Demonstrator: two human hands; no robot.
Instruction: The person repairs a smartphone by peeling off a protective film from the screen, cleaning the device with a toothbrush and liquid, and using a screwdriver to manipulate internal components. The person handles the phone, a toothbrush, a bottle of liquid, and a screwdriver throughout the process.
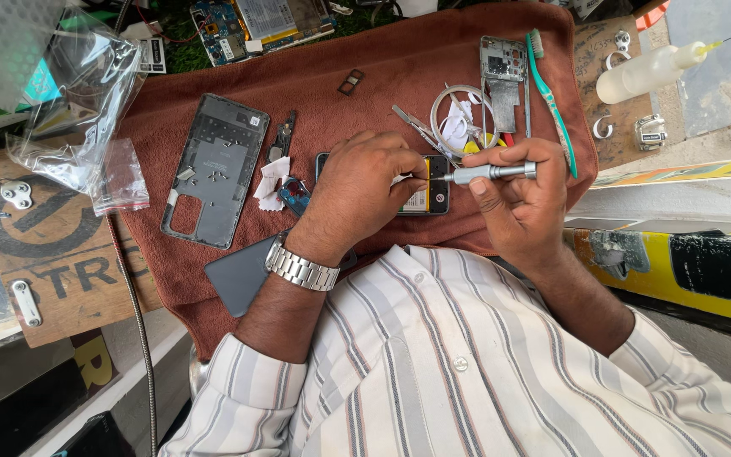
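While the left hand point(357, 190) presses down on the opened phone point(429, 188) lying on the brown towel point(340, 68), the right hand point(518, 195) grips a silver screwdriver point(488, 173), its tip touching the phone's edge.

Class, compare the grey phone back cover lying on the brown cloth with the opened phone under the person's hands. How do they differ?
The back cover lies untouched and fully in view; the opened phone is steadied by the left hand, which hides much of it. The cover is a plain grey shell; the phone shows inner parts. Both rest on the brown cloth.
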